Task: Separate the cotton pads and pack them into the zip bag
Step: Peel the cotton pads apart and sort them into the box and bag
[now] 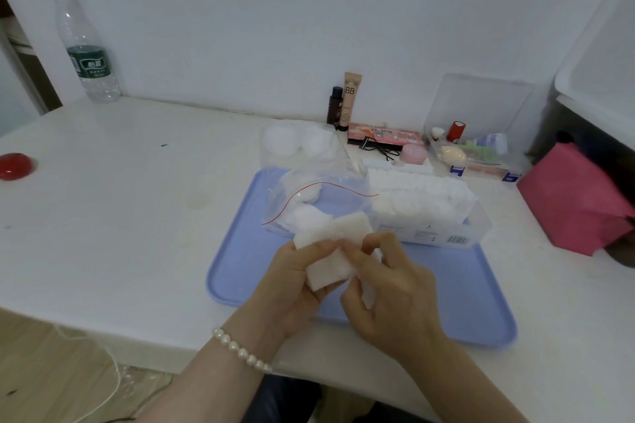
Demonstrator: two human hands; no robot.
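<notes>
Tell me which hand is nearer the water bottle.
Left. The left hand sits on the water bottle's side of the blue tray; the right hand is farther right, both gripping cotton pads.

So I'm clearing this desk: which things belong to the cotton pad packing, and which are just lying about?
In use: cotton pads held by left hand and right hand; zip bag; pad box; blue tray.
Lying about: water bottle; BB tube; red box.
</notes>
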